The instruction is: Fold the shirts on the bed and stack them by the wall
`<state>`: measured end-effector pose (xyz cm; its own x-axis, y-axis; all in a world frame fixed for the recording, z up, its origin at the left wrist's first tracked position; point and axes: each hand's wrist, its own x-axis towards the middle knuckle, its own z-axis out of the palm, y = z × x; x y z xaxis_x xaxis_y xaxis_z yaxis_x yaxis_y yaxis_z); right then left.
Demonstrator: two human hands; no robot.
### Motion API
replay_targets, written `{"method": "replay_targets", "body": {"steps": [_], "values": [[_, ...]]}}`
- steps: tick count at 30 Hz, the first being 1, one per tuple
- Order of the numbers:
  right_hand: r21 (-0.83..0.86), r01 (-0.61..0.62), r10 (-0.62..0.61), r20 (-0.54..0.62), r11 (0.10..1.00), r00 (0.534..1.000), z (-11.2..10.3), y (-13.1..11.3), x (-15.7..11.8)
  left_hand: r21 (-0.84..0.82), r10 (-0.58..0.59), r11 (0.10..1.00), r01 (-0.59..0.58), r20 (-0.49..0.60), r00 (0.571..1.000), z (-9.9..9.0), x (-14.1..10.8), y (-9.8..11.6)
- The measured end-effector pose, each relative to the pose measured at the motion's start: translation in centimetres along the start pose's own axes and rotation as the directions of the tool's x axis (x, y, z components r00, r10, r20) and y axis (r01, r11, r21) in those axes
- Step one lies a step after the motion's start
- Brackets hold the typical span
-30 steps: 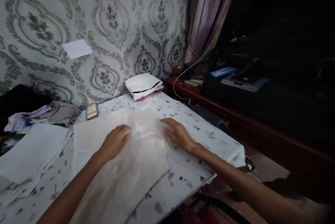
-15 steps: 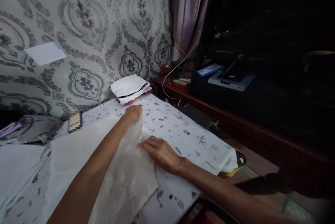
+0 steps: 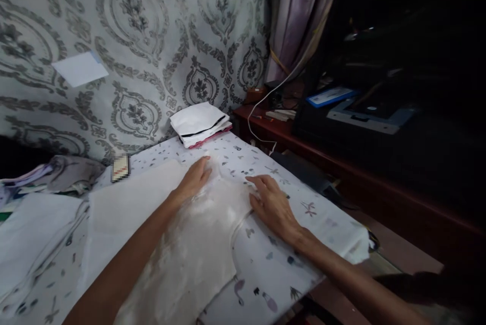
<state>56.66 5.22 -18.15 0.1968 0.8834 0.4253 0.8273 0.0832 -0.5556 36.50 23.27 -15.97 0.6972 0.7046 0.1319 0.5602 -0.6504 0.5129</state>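
A thin, slightly shiny off-white sheet of cloth (image 3: 197,249) lies in front of me, its far part spread between my hands. My left hand (image 3: 194,177) rests at its far left edge, fingers stretched forward and thumb apart. At the sheet's right corner is my right hand (image 3: 271,206), fingers loosely bent and apart from the thumb, touching or just over the edge. Under my left forearm, another flat off-white cloth piece (image 3: 132,196) extends leftward. Both lie on a white printed table cover (image 3: 266,284).
A folded stack of white cloth (image 3: 199,120) with black and pink edges sits at the back by the patterned wall. White cloth (image 3: 34,239) and heaped garments (image 3: 72,178) lie left. A small blurred box (image 3: 120,167) stands near the wall. To the right is a dark red cabinet (image 3: 322,148).
The sheet's right side has been folded out flat toward the right. My right hand has moved right and away from me; both hands' fingers have loosened. The view has shifted slightly left.
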Motion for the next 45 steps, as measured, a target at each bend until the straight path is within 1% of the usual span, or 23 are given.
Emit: {"method": "replay_targets", "body": {"steps": [1, 3, 5, 7, 10, 13, 16, 18, 21, 24, 27, 29, 32, 34, 36, 39, 42, 45], "values": [[-0.018, 0.071, -0.071, 0.000, 0.997, 0.997, 0.3, -0.4, 0.6, 0.041, 0.004, 0.999, -0.005, 0.023, 1.000, -0.1, -1.3, 0.1], [-0.010, 0.213, -0.212, 0.067, 0.977, 0.975, 1.7, -1.5, 2.4, 0.104, -0.008, 0.995, 0.000, 0.081, 0.997, -0.4, -3.5, -0.2], [0.036, 0.316, -0.317, 0.183, 0.948, 0.930, 4.1, -3.0, 4.6, 0.157, -0.048, 0.987, 0.029, 0.116, 0.992, -0.8, -5.4, -1.3], [0.067, 0.363, -0.367, 0.287, 0.929, 0.885, 7.0, -4.5, 7.1, 0.220, -0.111, 0.972, 0.085, 0.109, 0.988, -1.5, -7.0, -3.2], [0.027, 0.350, -0.328, 0.422, 0.936, 0.845, 10.8, -6.3, 10.4, 0.309, -0.231, 0.927, 0.210, 0.031, 0.973, -3.6, -9.3, -7.2], [-0.083, 0.325, -0.237, 0.521, 0.942, 0.820, 12.9, -6.9, 12.6, 0.367, -0.363, 0.857, 0.362, -0.071, 0.929, -6.5, -12.5, -11.7], [-0.162, 0.331, -0.196, 0.544, 0.930, 0.816, 13.8, -6.3, 13.7, 0.419, -0.464, 0.763, 0.492, -0.174, 0.869, -9.4, -16.1, -16.0], [-0.188, 0.352, -0.208, 0.527, 0.917, 0.824, 14.3, -5.6, 14.0, 0.448, -0.496, 0.707, 0.547, -0.238, 0.835, -10.8, -18.2, -18.3], [-0.205, 0.380, -0.237, 0.501, 0.902, 0.832, 14.9, -4.8, 14.1, 0.472, -0.499, 0.664, 0.580, -0.296, 0.814, -12.1, -20.1, -20.9], [-0.208, 0.390, -0.245, 0.500, 0.897, 0.830, 15.3, -5.4, 14.7, 0.482, -0.482, 0.661, 0.575, -0.315, 0.818, -12.4, -20.5, -22.3], [-0.218, 0.400, -0.261, 0.476, 0.890, 0.840, 16.3, -7.3, 16.4, 0.489, -0.464, 0.658, 0.573, -0.335, 0.820, -12.2, -20.4, -22.8], [-0.197, 0.440, -0.319, 0.445, 0.876, 0.836, 17.9, -8.8, 17.7, 0.488, -0.447, 0.664, 0.566, -0.348, 0.824, -11.9, -20.5, -23.1], [-0.150, 0.484, -0.375, 0.454, 0.862, 0.809, 20.8, -10.2, 19.2, 0.485, -0.418, 0.682, 0.547, -0.354, 0.837, -11.9, -20.7, -23.3], [-0.132, 0.483, -0.377, 0.462, 0.866, 0.803, 22.5, -10.5, 20.0, 0.511, -0.409, 0.673, 0.535, -0.345, 0.845, -12.1, -20.6, -23.3], [-0.106, 0.482, -0.385, 0.464, 0.870, 0.798, 23.5, -10.3, 20.9, 0.550, -0.407, 0.647, 0.528, -0.335, 0.849, -12.7, -20.3, -23.5], [-0.059, 0.485, -0.392, 0.507, 0.873, 0.768, 23.9, -9.7, 22.8, 0.600, -0.410, 0.615, 0.512, -0.311, 0.857, -13.9, -19.1, -23.8], [-0.033, 0.491, -0.394, 0.552, 0.870, 0.735, 23.4, -9.8, 24.7, 0.633, -0.415, 0.601, 0.487, -0.274, 0.868, -15.5, -17.6, -23.8], [-0.021, 0.493, -0.395, 0.566, 0.870, 0.723, 22.6, -10.6, 25.4, 0.660, -0.412, 0.600, 0.452, -0.229, 0.882, -17.3, -16.6, -22.9]]}}
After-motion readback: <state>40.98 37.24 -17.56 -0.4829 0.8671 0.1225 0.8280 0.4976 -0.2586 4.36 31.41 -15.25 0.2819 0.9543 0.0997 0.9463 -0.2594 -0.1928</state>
